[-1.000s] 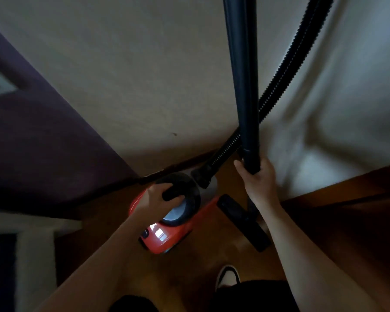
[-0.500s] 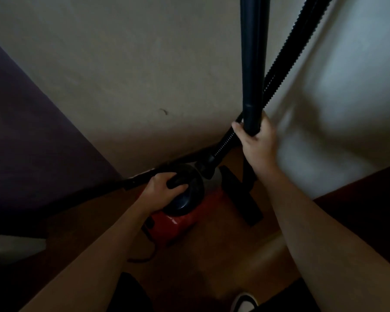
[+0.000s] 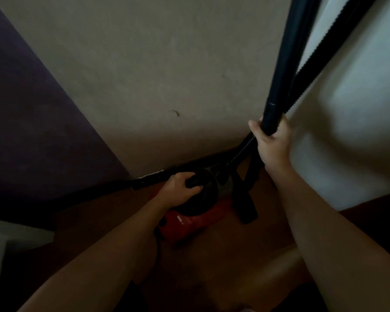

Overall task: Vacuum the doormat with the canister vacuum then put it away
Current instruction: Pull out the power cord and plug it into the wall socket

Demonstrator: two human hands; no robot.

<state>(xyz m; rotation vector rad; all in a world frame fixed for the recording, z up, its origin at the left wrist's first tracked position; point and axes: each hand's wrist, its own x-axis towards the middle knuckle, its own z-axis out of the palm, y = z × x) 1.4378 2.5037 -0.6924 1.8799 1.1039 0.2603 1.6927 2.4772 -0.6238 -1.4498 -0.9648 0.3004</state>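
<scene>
Canister vacuum (image 3: 189,219): low down, hard up at the foot of the wall (image 3: 167,64). Gripped by the top handle (image 3: 194,182) in the left hand (image 3: 178,192), fingers curled round it. Stiff wand (image 3: 287,64) clamped in the right hand (image 3: 271,140), upright, close to the wall. Probably hefty, with a rigid shell, so best lifted by that handle. Floppy hose (image 3: 329,48) likely to swing and drag. Worth minding.
</scene>
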